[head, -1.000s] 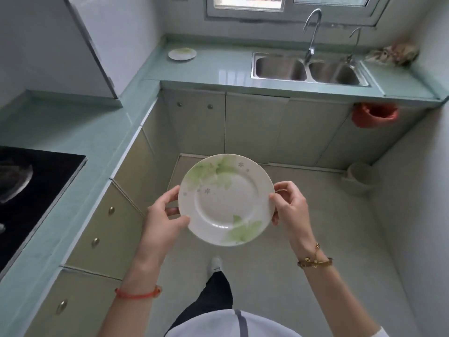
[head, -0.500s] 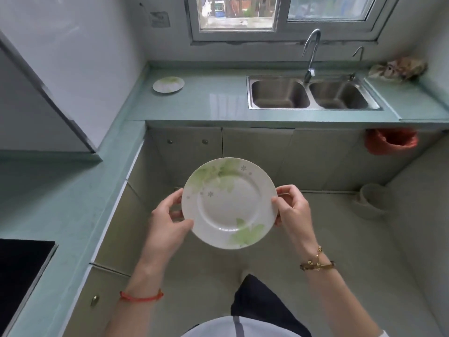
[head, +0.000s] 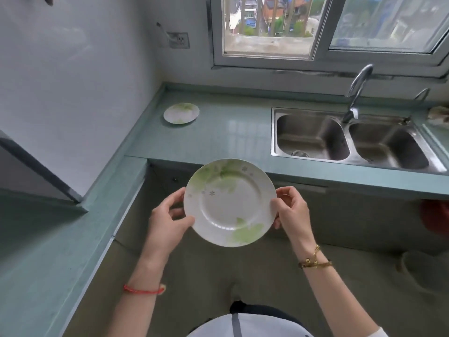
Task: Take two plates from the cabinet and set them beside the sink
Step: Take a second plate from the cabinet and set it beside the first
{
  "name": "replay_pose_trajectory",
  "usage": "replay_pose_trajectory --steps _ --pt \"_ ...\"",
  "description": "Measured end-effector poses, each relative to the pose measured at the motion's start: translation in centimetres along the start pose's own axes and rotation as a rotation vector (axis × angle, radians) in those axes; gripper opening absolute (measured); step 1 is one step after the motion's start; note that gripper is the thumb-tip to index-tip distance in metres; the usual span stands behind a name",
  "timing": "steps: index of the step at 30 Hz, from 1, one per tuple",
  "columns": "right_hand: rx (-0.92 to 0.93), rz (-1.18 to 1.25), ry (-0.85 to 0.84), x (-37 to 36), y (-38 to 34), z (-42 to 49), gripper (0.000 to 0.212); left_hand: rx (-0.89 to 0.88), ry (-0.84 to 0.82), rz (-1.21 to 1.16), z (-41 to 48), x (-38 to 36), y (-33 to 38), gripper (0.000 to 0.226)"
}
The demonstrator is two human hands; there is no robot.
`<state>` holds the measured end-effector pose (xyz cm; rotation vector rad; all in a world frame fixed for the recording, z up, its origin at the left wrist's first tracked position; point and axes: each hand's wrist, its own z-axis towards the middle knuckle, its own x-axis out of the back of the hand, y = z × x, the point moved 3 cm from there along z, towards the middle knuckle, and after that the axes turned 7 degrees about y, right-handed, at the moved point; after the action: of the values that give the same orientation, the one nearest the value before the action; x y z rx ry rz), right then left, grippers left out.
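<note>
I hold a white plate with green leaf prints (head: 229,203) in front of me at chest height, just short of the counter edge. My left hand (head: 167,221) grips its left rim and my right hand (head: 290,211) grips its right rim. A second plate of the same pattern (head: 181,113) lies flat on the teal counter (head: 218,139) in the back left corner, well left of the steel double sink (head: 349,139).
A tall faucet (head: 357,91) rises behind the sink under the window. A white cabinet door (head: 36,166) juts out at the left above the side counter. A red bag (head: 435,215) hangs at the right; a pale bucket (head: 425,268) stands on the floor below it.
I have walked toward the sink counter carrying the plate; the counter, sink and the plate on it now appear much closer. The stove top at the left has left the view.
</note>
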<state>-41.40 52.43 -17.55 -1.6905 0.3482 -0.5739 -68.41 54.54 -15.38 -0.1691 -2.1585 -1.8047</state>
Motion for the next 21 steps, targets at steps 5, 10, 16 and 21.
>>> replay_pose_trajectory --steps 5,10,16,21 --pt "0.000 -0.067 -0.047 -3.2 -1.4 8.9 0.007 0.010 0.030 -0.059 7.4 -2.8 2.0 0.073" --pt "-0.032 -0.129 -0.072 -7.0 -1.6 17.5 0.010 0.045 0.037 -0.097 15.7 -5.7 2.9 0.071" --pt "-0.053 -0.203 -0.065 -12.2 -1.5 27.0 0.014 0.119 0.015 -0.077 26.8 -9.2 2.9 0.073" --pt "-0.092 -0.274 -0.036 -17.2 -1.1 35.2 0.011 0.122 -0.040 -0.063 37.5 -11.7 3.2 0.070"
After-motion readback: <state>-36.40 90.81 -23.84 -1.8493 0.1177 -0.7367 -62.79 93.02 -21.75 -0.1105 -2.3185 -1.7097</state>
